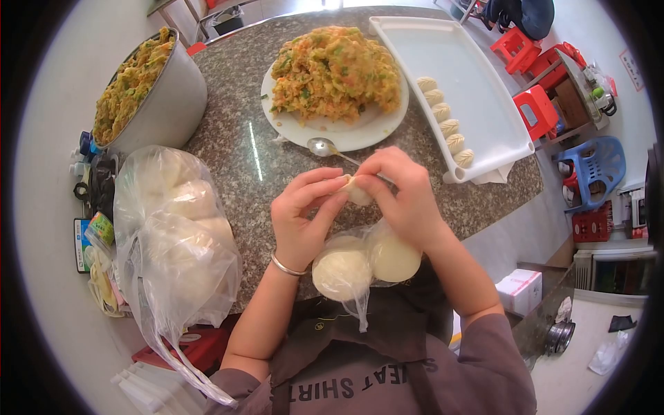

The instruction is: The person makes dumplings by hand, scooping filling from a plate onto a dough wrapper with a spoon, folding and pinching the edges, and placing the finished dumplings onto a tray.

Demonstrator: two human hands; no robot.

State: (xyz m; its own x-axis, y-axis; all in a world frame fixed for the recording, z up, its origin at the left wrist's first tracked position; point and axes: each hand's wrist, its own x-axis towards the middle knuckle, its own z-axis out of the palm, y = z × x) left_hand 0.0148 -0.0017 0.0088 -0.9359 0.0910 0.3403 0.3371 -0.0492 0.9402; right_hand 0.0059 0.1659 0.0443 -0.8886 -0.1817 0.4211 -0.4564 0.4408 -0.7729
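Observation:
Between my two hands, over the granite table, is a small pale dumpling [359, 194]. My left hand [304, 207] pinches its edge with thumb and fingers, and a silver bangle circles that wrist. My right hand [399, 190] pinches the dumpling's top from the other side. Just below the hands, stacks of round dough wrappers [342, 271] lie in clear plastic near the table edge. Beyond my hands a metal spoon [321, 146] rests at the rim of a white plate [346, 138], which bears a tall heap of orange-green filling [335, 72].
A white tray [477, 90] on the right has a row of several pleated dumplings [449, 127] along its left side. To the left stand a metal pot [169, 104] of filling and a plastic bag [180, 228] of dough wrappers. A person [532, 17] sits far back beside red stools [515, 48].

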